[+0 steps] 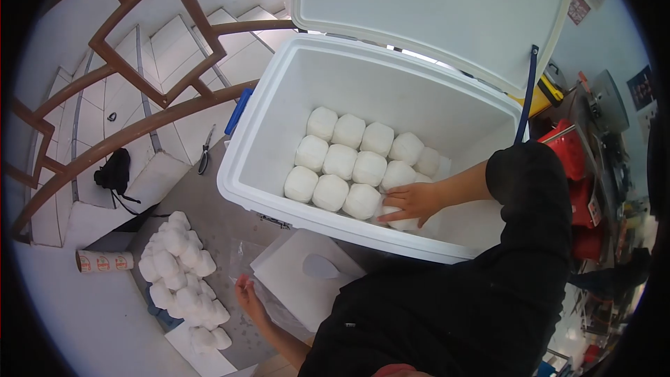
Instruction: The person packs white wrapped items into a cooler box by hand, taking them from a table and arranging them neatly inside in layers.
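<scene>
The right hand (412, 202) spreads over a white lump (403, 225) at the white cooler's (433, 91) five o'clock. At the view's seven, the left hand (249, 294) meets clear plastic (286, 318).

White cooler (419, 87), white balls (339, 162) in rows

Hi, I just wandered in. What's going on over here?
A person has their right hand on a white rounded lump inside a big white box, whose lid is open. More white lumps sit there in rows. The left hand is down outside the box, by some clear plastic; whether it grips the plastic is hard to tell. A separate pile of similar lumps lies outside the box.
</scene>
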A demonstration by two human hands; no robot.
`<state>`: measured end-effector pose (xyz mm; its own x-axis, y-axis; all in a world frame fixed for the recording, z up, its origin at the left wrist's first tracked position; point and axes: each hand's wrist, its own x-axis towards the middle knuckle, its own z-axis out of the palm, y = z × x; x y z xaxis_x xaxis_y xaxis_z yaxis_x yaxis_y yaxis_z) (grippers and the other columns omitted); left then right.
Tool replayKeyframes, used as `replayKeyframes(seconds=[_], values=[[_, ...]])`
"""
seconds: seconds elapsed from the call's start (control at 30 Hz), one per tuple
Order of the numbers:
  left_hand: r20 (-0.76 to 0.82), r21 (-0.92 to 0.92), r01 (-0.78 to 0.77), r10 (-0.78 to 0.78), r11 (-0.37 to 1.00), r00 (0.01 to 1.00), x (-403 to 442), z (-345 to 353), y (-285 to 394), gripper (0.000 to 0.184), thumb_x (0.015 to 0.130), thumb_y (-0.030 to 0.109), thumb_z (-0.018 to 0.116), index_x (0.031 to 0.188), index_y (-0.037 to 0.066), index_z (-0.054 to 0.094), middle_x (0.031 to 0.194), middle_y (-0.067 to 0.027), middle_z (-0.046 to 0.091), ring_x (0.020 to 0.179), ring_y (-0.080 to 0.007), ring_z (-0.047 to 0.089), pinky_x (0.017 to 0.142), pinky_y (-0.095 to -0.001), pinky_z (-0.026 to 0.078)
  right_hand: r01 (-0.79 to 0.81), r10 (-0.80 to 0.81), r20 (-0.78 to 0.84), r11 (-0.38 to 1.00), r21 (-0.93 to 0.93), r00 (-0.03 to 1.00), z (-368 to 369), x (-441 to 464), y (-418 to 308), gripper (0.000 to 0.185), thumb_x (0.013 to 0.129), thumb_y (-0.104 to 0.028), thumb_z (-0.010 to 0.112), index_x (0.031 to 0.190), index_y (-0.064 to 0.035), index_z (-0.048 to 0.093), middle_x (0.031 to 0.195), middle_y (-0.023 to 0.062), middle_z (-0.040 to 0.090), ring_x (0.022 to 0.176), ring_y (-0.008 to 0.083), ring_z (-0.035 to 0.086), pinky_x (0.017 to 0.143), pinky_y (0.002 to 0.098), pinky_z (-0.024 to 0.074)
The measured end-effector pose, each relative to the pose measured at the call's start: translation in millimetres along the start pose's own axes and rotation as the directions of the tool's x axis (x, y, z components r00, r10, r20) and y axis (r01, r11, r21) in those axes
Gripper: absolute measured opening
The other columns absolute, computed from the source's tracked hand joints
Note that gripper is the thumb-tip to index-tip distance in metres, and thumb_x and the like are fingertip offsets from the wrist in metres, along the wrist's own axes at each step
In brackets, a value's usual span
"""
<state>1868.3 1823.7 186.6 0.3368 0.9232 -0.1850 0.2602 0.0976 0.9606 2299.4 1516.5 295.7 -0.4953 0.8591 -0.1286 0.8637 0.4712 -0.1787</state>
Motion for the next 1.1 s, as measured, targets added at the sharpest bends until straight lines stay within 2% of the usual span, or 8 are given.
replayKeyframes(seconds=[0.4, 0.5, 0.57, 0.67, 0.8, 0.93, 1.0, 1.1], values=[[0.11, 0.078, 0.059, -0.067, 0.995, 0.992, -32, 21, -32, 0.032, 0.091, 0.017, 0.058, 0.118, 0.002, 0.053, 0.112, -0.0101, 0.059, 0.099, -0.0171, 0.055, 0.089, -0.0299, 0.042, 0.008, -0.045, 0.387, 0.995, 0.097, 0.921, -25, -26, -9, 0.076, 0.065, -0.019, 0.075, 0.132, -0.0152, 0.038, 0.113, 0.0126, 0.045, 0.108, 0.0285, 0.047, 0.089, 0.0428, 0.0408], [0.151, 0.17, 0.033, -0.059, 0.985, 0.987, -32, 35, -5, 0.031, 0.09, 0.014, 0.058, 0.118, 0.002, 0.054, 0.113, -0.0102, 0.059, 0.098, -0.0177, 0.055, 0.089, -0.0307, 0.043, -0.337, -0.033, 0.564, 0.773, 0.538, 0.825, -25, -22, -5, 0.076, 0.07, -0.032, 0.075, 0.133, -0.0125, 0.037, 0.121, 0.0172, 0.044, 0.112, 0.0326, 0.047, 0.091, 0.0445, 0.0409], [0.161, 0.187, 0.022, -0.053, 0.982, 0.986, -28, 40, 4, 0.03, 0.09, 0.013, 0.057, 0.118, 0.003, 0.054, 0.114, -0.0098, 0.059, 0.097, -0.0177, 0.055, 0.089, -0.0311, 0.043, -0.711, 0.193, 0.684, 0.16, 0.685, 0.703, -22, -32, 0, 0.066, 0.078, -0.046, 0.07, 0.129, -0.0171, 0.039, 0.121, 0.014, 0.046, 0.111, 0.0289, 0.048, 0.091, 0.0419, 0.042], [0.189, 0.189, -0.015, -0.022, 0.982, 0.982, -21, 50, 11, 0.03, 0.09, 0.011, 0.057, 0.118, 0.003, 0.054, 0.116, -0.0093, 0.059, 0.097, -0.0176, 0.055, 0.09, -0.0319, 0.043, -0.769, 0.315, 0.755, -0.104, 0.63, 0.576, -78, -9, -17, 0.064, 0.081, -0.052, 0.066, 0.128, -0.0172, 0.038, 0.125, 0.0122, 0.045, 0.115, 0.0265, 0.046, 0.09, 0.0389, 0.0439], [0.268, 0.215, -0.059, -0.001, 0.975, 0.963, -14, 68, 21, 0.032, 0.09, 0.01, 0.056, 0.122, 0.005, 0.053, 0.117, -0.0095, 0.058, 0.097, -0.0167, 0.055, 0.088, -0.0296, 0.043, -0.556, 0.302, 0.68, -0.404, 0.727, 0.668, -97, 1, -26, 0.06, 0.082, -0.046, 0.067, 0.127, -0.017, 0.039, 0.12, 0.0108, 0.046, 0.113, 0.0252, 0.047, 0.085, 0.0353, 0.0458], [0.351, 0.28, -0.09, -0.015, 0.956, 0.936, -14, 83, 34, 0.034, 0.089, 0.009, 0.057, 0.122, 0.005, 0.053, 0.119, -0.0091, 0.058, 0.099, -0.0178, 0.056, 0.089, -0.0304, 0.043, -0.552, 0.264, 0.647, -0.355, 0.755, 0.715, -89, 0, -9, 0.055, 0.079, -0.036, 0.07, 0.122, -0.0152, 0.043, 0.115, 0.0105, 0.049, 0.108, 0.0232, 0.049, 0.082, 0.037, 0.0476], [0.399, 0.241, -0.144, 0.037, 0.96, 0.916, -14, 87, 32, 0.034, 0.088, 0.008, 0.057, 0.122, 0.005, 0.053, 0.12, -0.0088, 0.057, 0.101, -0.0189, 0.056, 0.091, -0.0318, 0.044, -0.641, 0.469, 0.528, 0.113, 0.759, 0.708, -90, -4, 4, 0.056, 0.073, -0.031, 0.073, 0.119, -0.0135, 0.046, 0.111, 0.0117, 0.053, 0.104, 0.024, 0.053, 0.081, 0.0387, 0.048], [0.397, 0.246, -0.122, 0.014, 0.962, 0.918, -18, 84, 24, 0.034, 0.087, 0.008, 0.06, 0.121, 0.004, 0.053, 0.12, -0.0093, 0.058, 0.103, -0.0211, 0.056, 0.092, -0.0343, 0.044, -0.862, 0.664, 0.578, 0.213, 0.461, 0.473, -80, -13, 1, 0.067, 0.067, -0.035, 0.076, 0.122, -0.0121, 0.046, 0.113, 0.0142, 0.055, 0.104, 0.027, 0.055, 0.079, 0.0406, 0.0494]])
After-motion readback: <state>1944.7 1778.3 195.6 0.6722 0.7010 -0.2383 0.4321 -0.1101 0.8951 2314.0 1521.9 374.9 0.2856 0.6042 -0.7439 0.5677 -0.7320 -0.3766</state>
